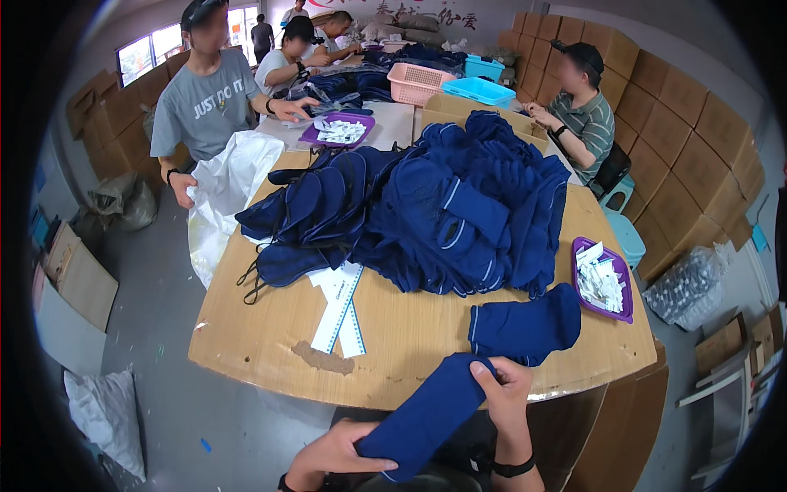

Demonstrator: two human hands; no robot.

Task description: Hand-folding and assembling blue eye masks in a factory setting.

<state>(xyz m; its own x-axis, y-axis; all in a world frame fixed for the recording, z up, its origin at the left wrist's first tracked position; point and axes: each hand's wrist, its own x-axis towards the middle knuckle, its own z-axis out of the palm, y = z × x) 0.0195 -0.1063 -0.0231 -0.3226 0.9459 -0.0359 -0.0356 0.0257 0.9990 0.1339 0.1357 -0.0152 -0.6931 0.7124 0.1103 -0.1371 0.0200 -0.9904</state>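
Note:
A navy blue sock (428,414) is stretched between my two hands at the table's near edge. My left hand (340,453) grips its lower left end, thumb on top. At the upper right end, my right hand (507,389) pinches it with the thumb on the cloth. Just beyond my right hand, another navy sock (525,324) lies flat on the table. Behind it rises a big heap of navy socks (484,197), with several navy eye masks (307,201) with black straps at its left. White printed card strips (338,316) lie crossed in front of the masks.
A purple tray (630,289) of small white packets stands at the table's right; a similar purple tray (373,123) is farther back. At left a person in grey (215,90) holds a white sack (225,189). Another person (586,123) sits at right. Cartons (680,148) line the wall.

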